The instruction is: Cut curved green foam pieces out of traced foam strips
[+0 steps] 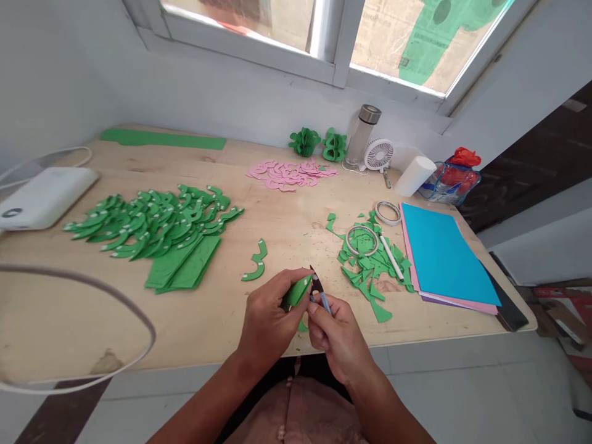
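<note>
My left hand (271, 314) is closed around a folded piece of green paper (298, 293), held above the table's near edge. My right hand (340, 333) grips a pair of scissors (318, 287) with dark blades and bluish handles; the blades are right beside the paper's edge. Whether they touch it I cannot tell. Just beyond my left hand lies a wavy green paper cut-out (256, 262) with small white patches. Farther left is a heap of similar green cut-outs (157, 219), beside folded green paper pieces (185, 265). Green scraps (370, 262) are scattered right of the scissors.
Tape rolls (387, 213) and a white pen (391, 258) lie by the scraps. Coloured sheets (448, 256) are stacked at right. Pink cut-outs (291, 174), a bottle (361, 135) and a small fan (379, 154) are at the back. A white cable (139, 314) loops at left.
</note>
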Demonstrator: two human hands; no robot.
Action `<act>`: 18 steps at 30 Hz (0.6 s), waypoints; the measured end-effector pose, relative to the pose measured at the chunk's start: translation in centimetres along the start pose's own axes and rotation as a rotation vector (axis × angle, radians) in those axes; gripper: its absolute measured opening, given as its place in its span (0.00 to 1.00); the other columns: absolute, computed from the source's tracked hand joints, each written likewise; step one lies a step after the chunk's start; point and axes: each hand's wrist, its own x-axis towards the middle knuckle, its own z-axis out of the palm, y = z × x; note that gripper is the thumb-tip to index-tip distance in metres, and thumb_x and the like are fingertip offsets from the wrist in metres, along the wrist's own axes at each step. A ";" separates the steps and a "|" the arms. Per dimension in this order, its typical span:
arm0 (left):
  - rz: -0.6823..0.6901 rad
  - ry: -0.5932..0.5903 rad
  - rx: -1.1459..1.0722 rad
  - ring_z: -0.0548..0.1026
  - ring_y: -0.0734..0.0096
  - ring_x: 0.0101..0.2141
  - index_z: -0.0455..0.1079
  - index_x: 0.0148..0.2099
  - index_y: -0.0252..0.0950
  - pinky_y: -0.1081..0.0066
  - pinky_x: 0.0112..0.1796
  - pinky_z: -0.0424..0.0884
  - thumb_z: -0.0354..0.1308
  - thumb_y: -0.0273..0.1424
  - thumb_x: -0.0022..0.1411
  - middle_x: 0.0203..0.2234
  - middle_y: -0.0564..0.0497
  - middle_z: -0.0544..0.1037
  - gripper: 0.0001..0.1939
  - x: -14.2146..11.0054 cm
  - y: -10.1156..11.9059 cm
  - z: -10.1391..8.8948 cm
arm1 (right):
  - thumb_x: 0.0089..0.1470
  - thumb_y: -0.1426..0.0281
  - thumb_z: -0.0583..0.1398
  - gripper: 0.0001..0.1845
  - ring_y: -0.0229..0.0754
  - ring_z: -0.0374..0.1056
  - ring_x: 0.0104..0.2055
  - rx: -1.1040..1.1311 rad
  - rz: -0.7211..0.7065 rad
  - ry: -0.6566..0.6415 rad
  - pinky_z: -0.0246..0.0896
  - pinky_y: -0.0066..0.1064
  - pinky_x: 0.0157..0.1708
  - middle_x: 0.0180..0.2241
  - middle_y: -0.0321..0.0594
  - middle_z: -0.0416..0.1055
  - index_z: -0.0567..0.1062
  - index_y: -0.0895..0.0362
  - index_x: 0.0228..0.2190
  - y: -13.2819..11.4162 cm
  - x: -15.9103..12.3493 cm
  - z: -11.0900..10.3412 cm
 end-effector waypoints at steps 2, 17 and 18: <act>-0.037 -0.002 0.003 0.78 0.67 0.31 0.75 0.39 0.39 0.72 0.35 0.69 0.56 0.30 0.60 0.31 0.51 0.81 0.08 0.1 0.0 0.0 | 0.45 0.55 0.66 0.22 0.28 0.37 0.16 -0.001 0.015 -0.002 0.28 0.25 0.16 0.14 0.23 0.50 0.62 0.55 0.21 0.1 0.1 0.0; -0.125 -0.009 -0.014 0.74 0.69 0.26 0.74 0.34 0.39 0.72 0.32 0.68 0.56 0.30 0.57 0.26 0.53 0.79 0.06 0.4 0.0 -0.2 | 0.45 0.58 0.65 0.19 0.28 0.37 0.17 0.007 0.027 0.008 0.28 0.25 0.16 0.14 0.23 0.49 0.62 0.55 0.21 0.2 0.3 0.5; -0.129 -0.011 -0.015 0.74 0.69 0.26 0.73 0.34 0.39 0.72 0.32 0.68 0.56 0.30 0.57 0.26 0.53 0.79 0.06 0.4 0.0 -0.2 | 0.45 0.58 0.65 0.19 0.28 0.37 0.16 0.008 0.026 0.008 0.28 0.25 0.16 0.14 0.23 0.49 0.62 0.55 0.21 0.2 0.4 0.5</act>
